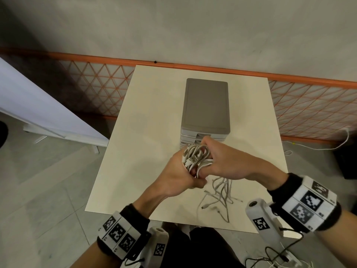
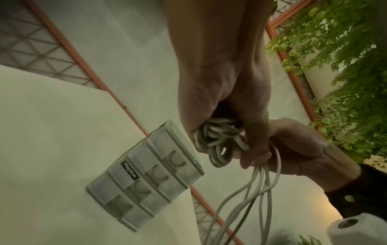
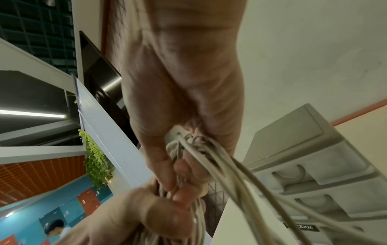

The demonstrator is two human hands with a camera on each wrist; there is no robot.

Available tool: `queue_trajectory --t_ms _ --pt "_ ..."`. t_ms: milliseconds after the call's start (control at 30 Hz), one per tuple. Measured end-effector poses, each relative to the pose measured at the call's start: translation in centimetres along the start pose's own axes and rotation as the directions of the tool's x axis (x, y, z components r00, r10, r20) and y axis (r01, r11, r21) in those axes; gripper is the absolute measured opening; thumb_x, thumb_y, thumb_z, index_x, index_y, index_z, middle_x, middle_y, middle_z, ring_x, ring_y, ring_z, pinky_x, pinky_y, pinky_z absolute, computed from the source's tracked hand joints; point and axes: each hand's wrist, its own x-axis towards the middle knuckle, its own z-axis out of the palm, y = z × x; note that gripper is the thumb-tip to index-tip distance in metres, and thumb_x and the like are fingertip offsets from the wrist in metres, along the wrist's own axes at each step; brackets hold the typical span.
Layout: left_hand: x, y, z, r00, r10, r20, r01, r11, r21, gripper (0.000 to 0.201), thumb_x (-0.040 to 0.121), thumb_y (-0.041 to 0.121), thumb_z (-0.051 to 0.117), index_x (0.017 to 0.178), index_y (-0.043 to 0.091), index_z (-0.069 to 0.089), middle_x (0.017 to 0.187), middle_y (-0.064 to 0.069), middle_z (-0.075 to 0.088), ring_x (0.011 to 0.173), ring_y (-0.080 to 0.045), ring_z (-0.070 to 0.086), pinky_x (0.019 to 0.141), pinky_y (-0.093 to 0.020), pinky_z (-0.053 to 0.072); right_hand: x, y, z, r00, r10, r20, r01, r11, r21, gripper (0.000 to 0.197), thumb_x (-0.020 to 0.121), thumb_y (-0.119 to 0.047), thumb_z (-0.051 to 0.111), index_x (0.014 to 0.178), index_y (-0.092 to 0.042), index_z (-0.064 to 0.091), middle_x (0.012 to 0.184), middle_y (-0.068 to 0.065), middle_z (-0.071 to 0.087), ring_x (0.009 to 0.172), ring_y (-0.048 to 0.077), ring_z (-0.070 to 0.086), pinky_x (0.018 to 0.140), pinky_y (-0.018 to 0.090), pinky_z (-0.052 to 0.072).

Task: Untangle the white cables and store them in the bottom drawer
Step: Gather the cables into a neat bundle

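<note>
A tangled bundle of white cables (image 1: 197,156) is held above the cream table (image 1: 146,120), just in front of the grey drawer unit (image 1: 205,105). My left hand (image 1: 181,171) grips the bundle from the left and below. My right hand (image 1: 222,161) grips it from the right, fingers curled into the loops. Loose cable ends (image 1: 220,194) hang down and trail on the table near its front edge. The left wrist view shows the coil (image 2: 220,140) in my left hand (image 2: 220,102) and the unit's drawers (image 2: 146,180), all closed. Strands (image 3: 220,165) run past my right hand (image 3: 180,140).
An orange lattice fence (image 1: 309,109) runs behind the table. A white board (image 1: 38,105) leans at the left. Another white cord (image 1: 336,144) lies on the floor at the right, and dark wires (image 1: 278,256) trail by my right wrist. A person (image 3: 55,230) is far off.
</note>
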Motion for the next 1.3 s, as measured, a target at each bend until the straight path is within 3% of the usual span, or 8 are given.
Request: queue_trajectory --t_ms 100,300,500,667,900,1000,1167,1300 --pt "0.4 -0.6 0.1 0.999 -0.023 -0.040 0.023 1.000 0.017 0.056 0.059 -0.019 0.069 0.090 0.024 0.054 0.075 -0.001 0.066 0.053 -0.010 0.053 0.043 -0.021 0.038 -0.2 -0.2 -0.2 1.000 -0.001 0.011 0.002 1.000 -0.026 0.040 0.080 -0.020 0.074 0.101 -0.022 0.040 0.082 -0.006 0.059 0.067 0.002 0.054 0.060 0.023 0.042" --pt "0.7 -0.9 0.1 0.998 -0.053 -0.021 0.053 0.998 0.015 0.040 0.067 -0.008 0.079 0.095 0.016 0.065 0.078 -0.012 0.070 0.057 -0.018 0.056 0.049 -0.028 0.042 -0.4 -0.2 0.0 0.999 -0.006 -0.032 0.002 0.991 -0.137 0.032 0.083 -0.017 0.070 0.099 -0.020 0.043 0.081 0.002 0.072 0.070 0.010 0.067 0.068 0.036 0.055" --pt "0.3 -1.2 -0.5 0.985 -0.111 0.129 0.094 0.986 0.137 0.025 0.077 -0.005 0.076 0.076 0.019 0.068 0.057 0.015 0.065 0.049 0.003 0.055 0.048 -0.011 0.040 -0.2 0.2 0.8 0.998 0.013 -0.066 -0.027 0.974 -0.226 0.046 0.075 -0.021 0.077 0.102 -0.020 0.040 0.079 0.003 0.065 0.070 0.020 0.063 0.061 0.040 0.052" --pt "0.2 -1.9 -1.0 0.986 -0.123 0.112 0.098 0.974 0.204 0.021 0.081 0.001 0.073 0.071 0.018 0.066 0.064 0.000 0.068 0.061 -0.013 0.065 0.059 -0.021 0.049 0.0 1.7 1.2 0.993 -0.007 -0.116 -0.011 0.989 -0.149 0.051 0.077 -0.034 0.081 0.101 -0.023 0.038 0.070 0.002 0.064 0.053 0.013 0.047 0.051 0.030 0.038" --pt "0.2 -2.2 -1.2 0.993 -0.075 0.094 0.060 0.986 0.153 0.017 0.089 -0.003 0.065 0.090 0.014 0.064 0.075 -0.007 0.068 0.069 -0.015 0.071 0.061 -0.023 0.051 -0.8 3.6 0.5 0.996 -0.011 0.092 -0.005 0.984 0.175 0.031 0.095 -0.022 0.061 0.119 -0.028 0.042 0.083 0.006 0.059 0.072 0.013 0.048 0.071 0.033 0.040" --pt "0.1 -2.1 -0.5 0.985 -0.077 0.157 0.059 0.991 0.121 0.016 0.093 0.000 0.061 0.100 0.015 0.062 0.073 -0.006 0.068 0.070 -0.027 0.075 0.061 -0.034 0.047 -1.1 3.5 0.6 0.999 0.010 0.053 -0.022 0.971 0.237 0.028 0.097 -0.044 0.054 0.116 -0.026 0.047 0.076 0.002 0.058 0.074 0.012 0.057 0.078 0.036 0.043" --pt "0.8 -2.0 0.6 0.988 -0.058 0.143 0.037 0.988 0.148 0.008 0.095 -0.001 0.056 0.095 0.007 0.056 0.064 -0.015 0.055 0.050 -0.027 0.058 0.050 -0.033 0.045 -0.1 2.6 2.1 0.981 -0.032 -0.191 0.006 0.991 -0.134 0.039 0.098 -0.060 0.034 0.108 -0.022 0.042 0.058 0.001 0.054 0.041 0.008 0.038 0.049 0.022 0.034" --pt "1.0 -2.0 1.7 0.998 -0.046 0.046 0.038 0.986 0.162 0.011 0.095 0.003 0.059 0.085 0.008 0.056 0.063 -0.013 0.051 0.044 -0.021 0.051 0.041 -0.025 0.039 0.4 2.1 2.1 0.957 -0.082 -0.278 0.003 0.962 -0.273 0.036 0.101 -0.049 0.036 0.101 -0.014 0.042 0.065 0.005 0.060 0.049 0.017 0.048 0.046 0.025 0.035"
